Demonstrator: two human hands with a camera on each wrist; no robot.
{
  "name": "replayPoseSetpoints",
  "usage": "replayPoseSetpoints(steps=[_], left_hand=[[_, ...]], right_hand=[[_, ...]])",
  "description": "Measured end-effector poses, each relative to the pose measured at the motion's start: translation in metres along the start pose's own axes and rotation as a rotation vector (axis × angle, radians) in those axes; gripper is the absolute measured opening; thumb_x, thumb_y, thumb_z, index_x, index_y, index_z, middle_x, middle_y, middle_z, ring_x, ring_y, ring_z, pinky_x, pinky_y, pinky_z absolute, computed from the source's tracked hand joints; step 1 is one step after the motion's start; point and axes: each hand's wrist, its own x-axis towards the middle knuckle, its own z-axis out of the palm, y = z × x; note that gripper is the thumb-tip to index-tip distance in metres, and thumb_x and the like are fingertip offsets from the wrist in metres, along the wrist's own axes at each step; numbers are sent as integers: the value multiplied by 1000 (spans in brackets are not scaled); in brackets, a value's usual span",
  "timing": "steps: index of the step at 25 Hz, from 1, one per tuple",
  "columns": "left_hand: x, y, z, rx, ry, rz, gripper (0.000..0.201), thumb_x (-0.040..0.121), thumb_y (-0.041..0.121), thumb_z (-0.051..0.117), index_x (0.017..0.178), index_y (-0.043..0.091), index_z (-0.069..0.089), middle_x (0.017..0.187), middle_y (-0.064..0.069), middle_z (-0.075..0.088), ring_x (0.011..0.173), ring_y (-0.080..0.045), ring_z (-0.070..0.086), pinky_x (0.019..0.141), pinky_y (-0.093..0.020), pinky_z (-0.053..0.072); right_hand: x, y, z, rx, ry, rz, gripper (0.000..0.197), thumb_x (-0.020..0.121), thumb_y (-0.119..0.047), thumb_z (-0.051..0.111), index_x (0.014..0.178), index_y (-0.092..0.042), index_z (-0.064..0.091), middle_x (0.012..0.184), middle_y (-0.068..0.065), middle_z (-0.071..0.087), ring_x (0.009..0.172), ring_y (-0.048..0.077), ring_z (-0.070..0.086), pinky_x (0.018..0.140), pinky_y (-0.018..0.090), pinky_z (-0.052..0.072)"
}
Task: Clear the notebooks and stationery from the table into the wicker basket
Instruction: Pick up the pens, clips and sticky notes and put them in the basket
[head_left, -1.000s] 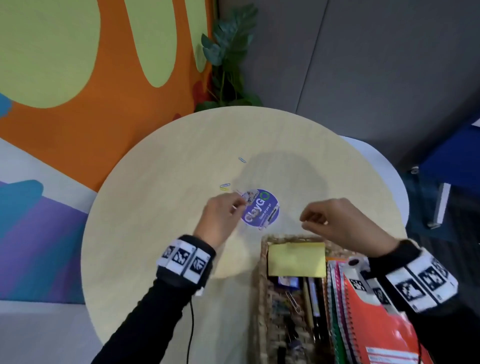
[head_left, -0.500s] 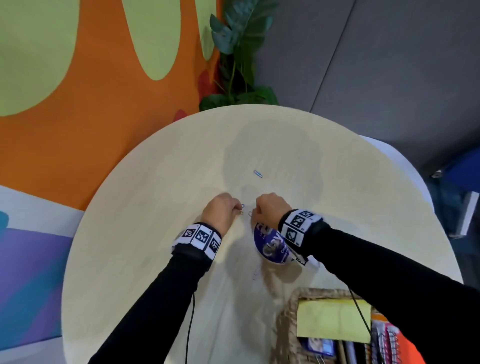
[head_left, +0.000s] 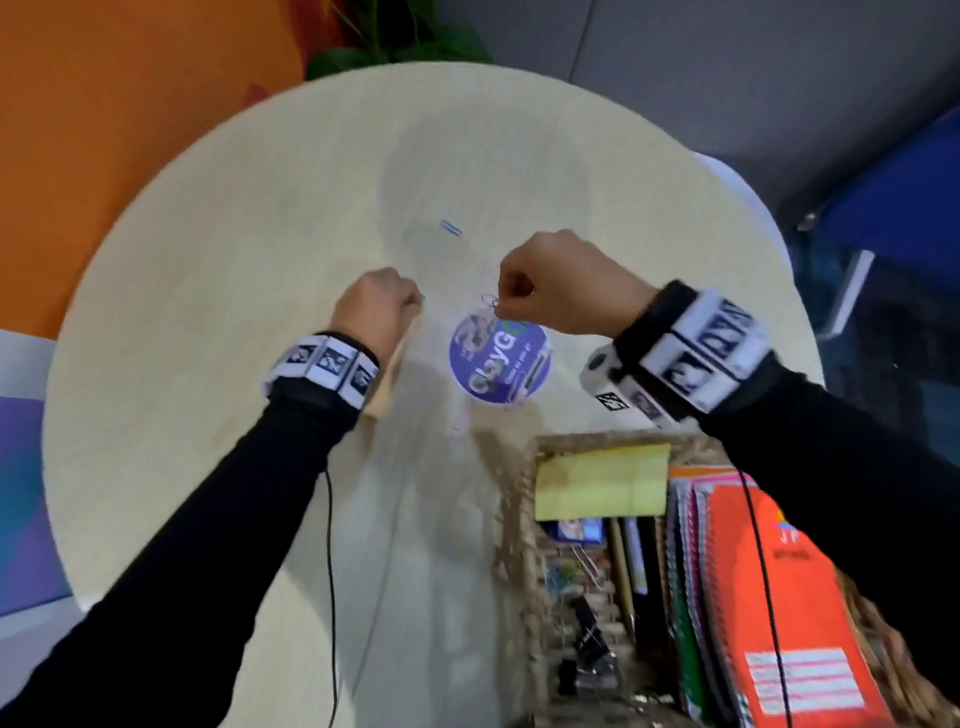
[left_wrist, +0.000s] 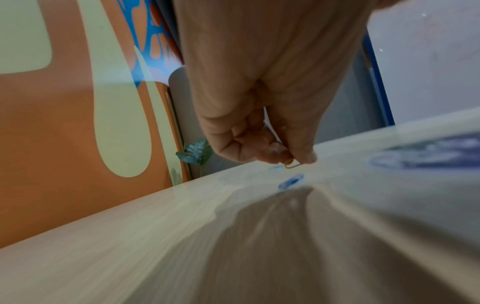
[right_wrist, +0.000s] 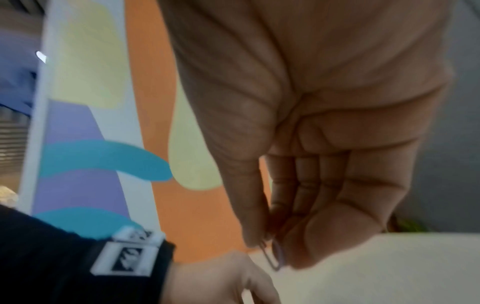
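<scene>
Two hands over round tabletop (head_left: 208, 312), both w/ fingers curled in a pinch.

L hand (head_left: 376, 306): thumb + forefinger pinch a small wire paper clip (left_wrist: 292, 165), seen in L wrist view, held just above the wood. A blurred blue clip (left_wrist: 291, 182) lies on tabletop just below/near it. Other fingers (left_wrist: 241, 142) clenched into palm.

R hand (head_left: 566, 283): fingers clenched, thumb + forefinger grasping thin wire clips (head_left: 491, 301); R wrist view shows a silver clip (right_wrist: 270, 259) and a purplish one beside it hanging from the pinch. Exact count: cannot tell, blurred.

Another blue paper clip (head_left: 452, 228) lies loose on tabletop, farther from the person than both hands, apart from them.

Round purple sticker/disc w/ white lettering (head_left: 498, 356) flat on tabletop, just below R hand's pinch, between the two wrists.

Wicker basket (head_left: 519, 519) at near-right edge of tabletop. Contents: yellow sticky-note pad (head_left: 602, 480) at far end; spiral notebooks (head_left: 779, 597) standing on edge along R side, orange cover outermost; pens + dark binder clips (head_left: 587, 639) in L part.

Bkgd: orange/green mural wall (head_left: 130, 104), plant (head_left: 395, 47) behind tabletop.
</scene>
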Motion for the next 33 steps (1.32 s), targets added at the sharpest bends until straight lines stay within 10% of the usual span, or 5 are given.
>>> replayPoseSetpoints(steps=[4, 8, 15, 27, 33], left_hand=[[-31, 27, -18, -211, 187, 14, 11, 86, 14, 64, 93, 7, 68, 91, -10, 74, 86, -27, 68, 83, -32, 50], [-92, 77, -36, -331, 229, 166, 9, 80, 0, 66, 82, 8, 70, 75, 1, 70, 70, -14, 63, 67, -7, 39], [-203, 140, 1, -51, -176, 433, 33, 82, 7, 44, 97, 12, 72, 101, -8, 73, 96, -29, 65, 87, -39, 53], [-242, 192, 60, 536, -509, 330, 18, 92, 17, 53, 99, 13, 69, 106, -5, 69, 116, -26, 46, 107, -51, 24], [-199, 148, 12, -290, 144, 100, 20, 94, 19, 49, 105, 14, 66, 100, -2, 70, 91, -19, 62, 86, -36, 51]], right_hand=[[-106, 1, -1, 62, -114, -48, 9, 84, -24, 62, 80, -16, 66, 57, -7, 57, 56, 12, 52, 62, 26, 42], [-165, 14, 70, -35, -372, -18, 12, 84, -10, 57, 88, -12, 68, 85, 6, 71, 76, 21, 61, 65, 24, 38], [-177, 19, 141, -220, -417, 110, 15, 85, 6, 47, 84, 3, 61, 63, 9, 47, 67, 30, 54, 61, 35, 48], [-232, 51, 115, 84, -32, 176, 13, 81, -22, 62, 78, -13, 71, 80, 3, 74, 73, 17, 66, 63, 31, 53], [-231, 54, 80, 257, 73, 138, 10, 83, -24, 67, 86, -17, 72, 80, -5, 72, 73, 8, 64, 65, 22, 51]])
